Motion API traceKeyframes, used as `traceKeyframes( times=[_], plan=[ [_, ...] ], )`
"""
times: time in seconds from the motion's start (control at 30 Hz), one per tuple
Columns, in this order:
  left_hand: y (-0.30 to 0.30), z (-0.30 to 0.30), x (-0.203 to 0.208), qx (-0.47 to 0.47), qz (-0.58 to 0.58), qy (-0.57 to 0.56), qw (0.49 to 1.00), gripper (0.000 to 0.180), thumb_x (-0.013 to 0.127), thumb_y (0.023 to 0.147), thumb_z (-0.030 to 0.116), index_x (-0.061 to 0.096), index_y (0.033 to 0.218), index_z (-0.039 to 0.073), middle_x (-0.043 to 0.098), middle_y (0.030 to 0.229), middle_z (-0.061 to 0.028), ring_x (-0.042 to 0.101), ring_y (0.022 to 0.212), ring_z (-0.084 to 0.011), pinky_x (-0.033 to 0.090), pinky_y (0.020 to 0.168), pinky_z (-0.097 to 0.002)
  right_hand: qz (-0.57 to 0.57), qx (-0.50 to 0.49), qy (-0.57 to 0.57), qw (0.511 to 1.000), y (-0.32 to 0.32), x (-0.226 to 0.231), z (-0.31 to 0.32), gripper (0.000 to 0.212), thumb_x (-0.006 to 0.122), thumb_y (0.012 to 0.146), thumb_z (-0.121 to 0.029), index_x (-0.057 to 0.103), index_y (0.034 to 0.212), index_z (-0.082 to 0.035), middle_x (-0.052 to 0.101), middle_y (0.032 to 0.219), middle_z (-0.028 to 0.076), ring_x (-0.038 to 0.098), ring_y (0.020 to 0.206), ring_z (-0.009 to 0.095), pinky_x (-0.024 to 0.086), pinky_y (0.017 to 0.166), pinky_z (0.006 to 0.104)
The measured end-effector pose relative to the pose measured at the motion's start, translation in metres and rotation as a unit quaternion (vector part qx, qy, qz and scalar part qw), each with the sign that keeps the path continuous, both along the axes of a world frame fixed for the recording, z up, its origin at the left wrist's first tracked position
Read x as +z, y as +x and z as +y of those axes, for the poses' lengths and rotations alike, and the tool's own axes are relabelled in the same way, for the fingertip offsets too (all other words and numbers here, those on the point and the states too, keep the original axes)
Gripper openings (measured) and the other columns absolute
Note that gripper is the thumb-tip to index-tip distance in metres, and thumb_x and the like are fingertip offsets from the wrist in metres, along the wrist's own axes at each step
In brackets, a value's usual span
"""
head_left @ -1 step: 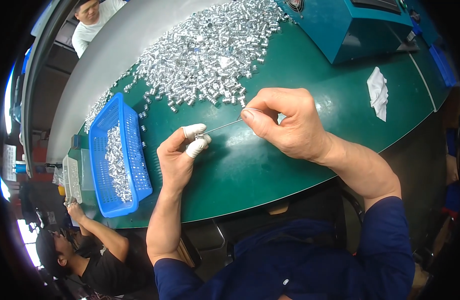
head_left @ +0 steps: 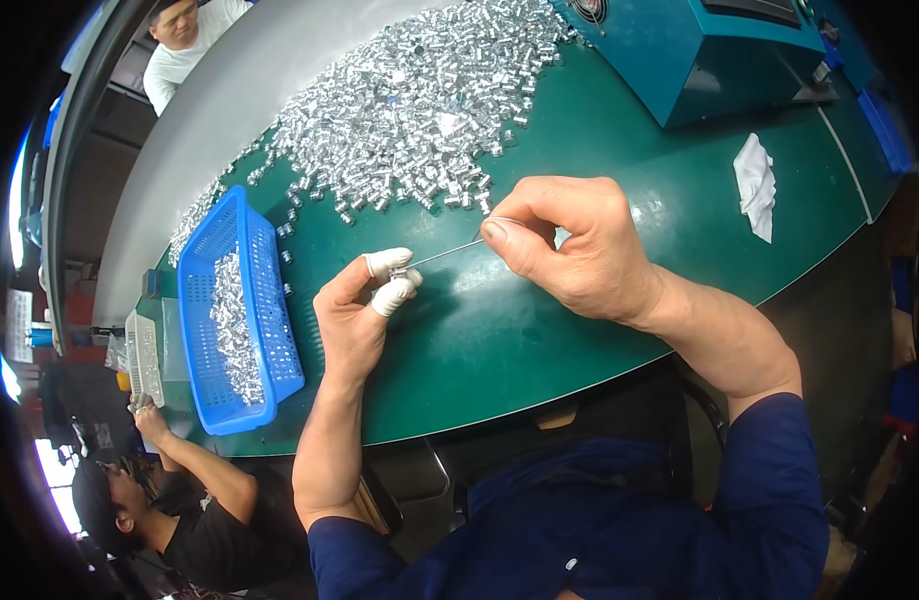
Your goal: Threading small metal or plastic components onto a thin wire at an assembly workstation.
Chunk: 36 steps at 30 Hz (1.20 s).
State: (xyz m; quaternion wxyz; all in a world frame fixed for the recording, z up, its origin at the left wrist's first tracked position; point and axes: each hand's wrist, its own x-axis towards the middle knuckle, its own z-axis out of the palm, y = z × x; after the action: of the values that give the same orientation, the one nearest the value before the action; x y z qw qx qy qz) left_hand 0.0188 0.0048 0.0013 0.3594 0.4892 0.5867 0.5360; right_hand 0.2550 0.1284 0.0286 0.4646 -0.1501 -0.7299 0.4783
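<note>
My left hand (head_left: pixel 355 310), with white finger cots on thumb and forefinger, pinches a small silver metal part (head_left: pixel 398 272). Between the thumb and forefinger of my right hand (head_left: pixel 570 245) is a thin metal rod (head_left: pixel 448 251). Its far tip meets the small part at my left fingertips; whether it goes inside cannot be made out. Both hands are above the green tabletop (head_left: pixel 480 340). Beyond them spreads a large heap of similar silver metal parts (head_left: pixel 410 110). Left of my left hand stands a blue perforated basket (head_left: pixel 286 340) with more of these parts in it.
A teal machine housing (head_left: pixel 670 60) occupies the far right of the table. Near it lies a crumpled white cloth (head_left: pixel 755 185). One person (head_left: pixel 200 510) sits at the left beside a white basket (head_left: pixel 143 355); another person (head_left: pixel 185 50) is across the table.
</note>
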Motion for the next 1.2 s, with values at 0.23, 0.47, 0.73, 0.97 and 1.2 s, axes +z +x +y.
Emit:
traceKeyframes(
  times=[0.23, 0.47, 0.73, 0.97, 1.2],
  plan=[
    [0.003, -0.001, 0.003, -0.003, 0.032, 0.015, 0.999, 0.028, 0.075, 0.087, -0.002, 0.071, 0.115, -0.004, 0.073, 0.094, -0.0082, 0.07, 0.084, -0.0144, 0.056, 0.079, -0.0268, -0.006, 0.001, 0.048, 0.999, 0.001, 0.003, -0.002, 0.007, 0.071, 0.089, -0.001, 0.069, 0.084, 0.002, 0.063, 0.069, 0.005, 0.055, 0.058, 0.008, 0.041, 0.049, 0.0243],
    [0.003, 0.0, 0.003, -0.002, 0.062, 0.018, 0.998, 0.028, 0.076, 0.086, -0.001, 0.073, 0.113, -0.003, 0.072, 0.093, -0.0074, 0.069, 0.084, -0.0139, 0.054, 0.078, -0.0262, 0.0, -0.014, 0.109, 0.994, -0.001, 0.0, -0.001, 0.005, 0.072, 0.087, 0.001, 0.069, 0.082, 0.002, 0.063, 0.068, 0.007, 0.057, 0.057, 0.012, 0.042, 0.048, 0.0261],
    [0.001, 0.002, 0.002, 0.001, 0.189, 0.052, 0.981, 0.028, 0.078, 0.082, -0.001, 0.074, 0.11, -0.002, 0.073, 0.094, -0.0082, 0.066, 0.083, -0.0139, 0.052, 0.076, -0.0263, 0.012, -0.031, 0.179, 0.983, -0.005, -0.002, -0.003, 0.008, 0.074, 0.081, 0.004, 0.069, 0.081, -0.001, 0.061, 0.066, 0.007, 0.056, 0.052, 0.018, 0.042, 0.045, 0.0301],
    [0.008, 0.005, 0.006, -0.004, 0.275, 0.078, 0.958, 0.026, 0.079, 0.081, 0.002, 0.075, 0.107, 0.0, 0.074, 0.095, -0.0114, 0.07, 0.086, -0.0196, 0.054, 0.077, -0.0288, -0.027, -0.032, 0.267, 0.963, -0.003, -0.004, -0.004, 0.008, 0.075, 0.081, 0.0, 0.068, 0.08, -0.003, 0.056, 0.063, 0.006, 0.053, 0.049, 0.021, 0.039, 0.043, 0.0329],
    [0.006, 0.006, 0.006, -0.017, 0.342, 0.071, 0.937, 0.024, 0.079, 0.081, 0.002, 0.076, 0.105, 0.001, 0.076, 0.098, -0.0119, 0.072, 0.088, -0.0212, 0.055, 0.078, -0.0308, -0.139, 0.012, -0.1, 0.985, -0.003, -0.005, -0.001, 0.008, 0.07, 0.09, -0.004, 0.069, 0.083, 0.0, 0.061, 0.067, 0.009, 0.057, 0.052, 0.019, 0.044, 0.051, 0.0332]
  ],
)
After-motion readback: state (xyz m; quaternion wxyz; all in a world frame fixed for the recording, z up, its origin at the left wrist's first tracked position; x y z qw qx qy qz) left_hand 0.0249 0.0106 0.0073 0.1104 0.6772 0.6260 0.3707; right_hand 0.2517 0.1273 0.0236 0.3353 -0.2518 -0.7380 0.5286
